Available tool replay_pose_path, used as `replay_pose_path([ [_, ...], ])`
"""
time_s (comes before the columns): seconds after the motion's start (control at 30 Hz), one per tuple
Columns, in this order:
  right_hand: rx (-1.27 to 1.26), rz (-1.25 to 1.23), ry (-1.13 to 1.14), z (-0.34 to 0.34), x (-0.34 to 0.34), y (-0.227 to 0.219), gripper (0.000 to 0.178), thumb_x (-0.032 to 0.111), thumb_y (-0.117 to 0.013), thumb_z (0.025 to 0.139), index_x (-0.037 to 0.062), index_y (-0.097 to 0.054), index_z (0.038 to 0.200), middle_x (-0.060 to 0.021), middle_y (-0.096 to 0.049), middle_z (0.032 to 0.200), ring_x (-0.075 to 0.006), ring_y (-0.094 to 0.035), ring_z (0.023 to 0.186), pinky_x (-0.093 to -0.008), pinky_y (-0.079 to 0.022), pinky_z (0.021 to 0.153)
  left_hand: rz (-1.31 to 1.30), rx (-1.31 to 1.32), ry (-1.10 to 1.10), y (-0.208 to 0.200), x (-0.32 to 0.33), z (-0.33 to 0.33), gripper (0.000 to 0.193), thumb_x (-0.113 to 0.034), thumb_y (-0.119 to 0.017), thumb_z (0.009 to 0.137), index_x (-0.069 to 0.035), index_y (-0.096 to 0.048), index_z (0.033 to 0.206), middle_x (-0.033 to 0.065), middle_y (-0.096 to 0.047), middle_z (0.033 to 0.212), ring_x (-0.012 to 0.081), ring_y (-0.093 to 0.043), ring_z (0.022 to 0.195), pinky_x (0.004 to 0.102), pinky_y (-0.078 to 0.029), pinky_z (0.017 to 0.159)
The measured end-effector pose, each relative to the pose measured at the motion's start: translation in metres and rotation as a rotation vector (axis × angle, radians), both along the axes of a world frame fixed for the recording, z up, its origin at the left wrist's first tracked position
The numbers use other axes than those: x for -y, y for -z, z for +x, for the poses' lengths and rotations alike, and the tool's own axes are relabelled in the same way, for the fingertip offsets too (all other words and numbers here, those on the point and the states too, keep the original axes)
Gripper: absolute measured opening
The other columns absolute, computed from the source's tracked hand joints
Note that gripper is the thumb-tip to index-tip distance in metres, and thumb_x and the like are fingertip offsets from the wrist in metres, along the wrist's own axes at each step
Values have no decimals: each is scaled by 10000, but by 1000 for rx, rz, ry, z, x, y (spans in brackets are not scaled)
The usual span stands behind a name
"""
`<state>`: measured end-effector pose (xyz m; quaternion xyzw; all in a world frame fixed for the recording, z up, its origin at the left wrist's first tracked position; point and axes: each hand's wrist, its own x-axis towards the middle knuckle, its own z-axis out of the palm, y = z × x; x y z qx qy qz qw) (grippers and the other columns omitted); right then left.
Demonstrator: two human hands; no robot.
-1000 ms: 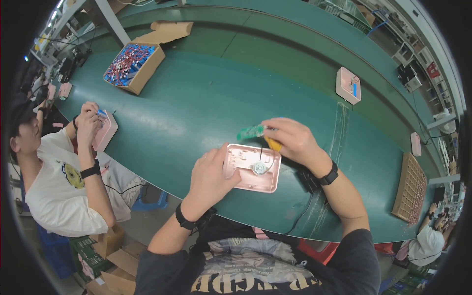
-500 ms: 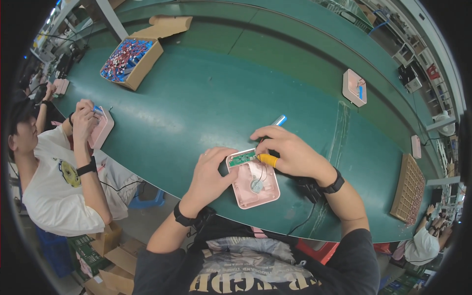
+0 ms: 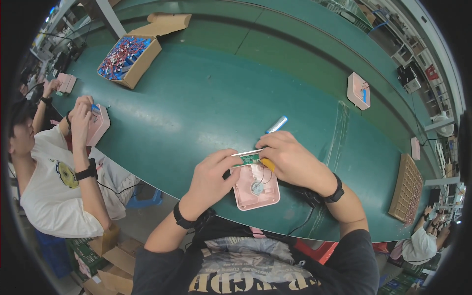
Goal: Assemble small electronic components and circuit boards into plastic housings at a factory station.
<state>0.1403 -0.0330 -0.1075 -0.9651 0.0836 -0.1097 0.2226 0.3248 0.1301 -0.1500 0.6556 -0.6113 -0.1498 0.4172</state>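
Note:
A pink plastic housing (image 3: 255,200) lies open side up near the table's front edge. A green circuit board (image 3: 250,159) sits along its far wall, and thin wires run to a round silver part (image 3: 257,188) inside. My left hand (image 3: 215,172) is closed round the housing's far left corner. My right hand (image 3: 290,158) is closed at the far right corner, fingers over the wall. A yellow sleeve-like piece (image 3: 268,164) covers what looks like its thumb, beside the board's right end; the contact there is partly hidden. Just beyond these fingers lies a blue cylindrical battery (image 3: 277,124).
A cardboard box (image 3: 142,66) of blue batteries with red wires stands far left. Another pink housing (image 3: 359,93) lies far right, with a compartmented tray (image 3: 407,189) at the right edge. A co-worker (image 3: 54,182) on the left handles a pink housing (image 3: 100,127).
My right hand has shifted slightly right, its fingers now over the housing's far wall. The housing's far edge looks tilted differently, and more of the battery shows.

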Motion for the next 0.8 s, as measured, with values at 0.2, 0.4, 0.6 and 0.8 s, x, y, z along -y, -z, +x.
replay_pose_path([
  [0.2,-3,-70,-4,0,-1,7,136,97,-737,828,7,-744,930,-107,-699,1124,-290,-636,1129,-422,-472,1018,-40,99,6,3,-1,-3,179,-68,-771,798,-74,-777,976,88,-726,1098,256,-707,876,354,-581,763],
  [0.4,7,-70,6,-1,-1,9,155,90,-740,821,12,-754,954,-102,-699,1100,-285,-639,1102,-419,-478,1001,0,157,22,-1,-1,-5,176,-80,-759,809,-83,-784,983,75,-707,1067,252,-689,863,363,-574,754],
  [0.6,21,-84,22,0,-1,9,156,85,-739,820,13,-755,958,-100,-697,1100,-288,-637,1100,-419,-477,997,75,190,11,-4,-1,-6,175,-83,-752,813,-88,-785,985,71,-695,1045,254,-685,865,371,-574,755],
  [0.8,-38,-67,27,0,-2,7,175,96,-746,822,8,-748,973,-113,-694,1152,-300,-626,1154,-415,-473,1010,-17,179,5,0,1,-7,181,-80,-742,820,-95,-789,993,79,-707,1042,261,-689,880,382,-575,746],
])
